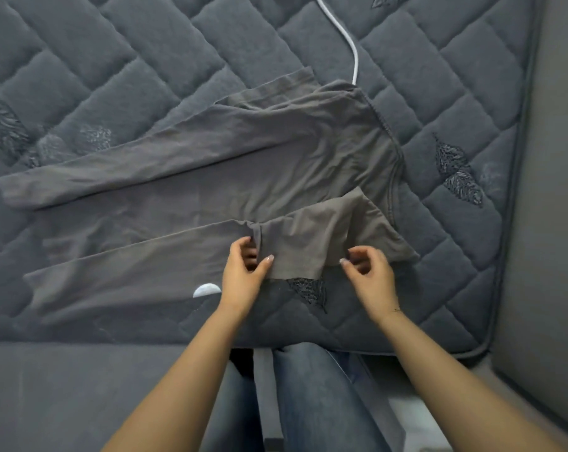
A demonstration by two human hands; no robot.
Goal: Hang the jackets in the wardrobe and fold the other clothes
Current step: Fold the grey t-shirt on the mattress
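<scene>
A grey long-sleeved top (pixel 230 177) lay flat on a quilted mattress (pixel 145 60); left hand (pixel 243 272) pinched its near edge, right hand (pixel 370 272) curled just beside it.
</scene>
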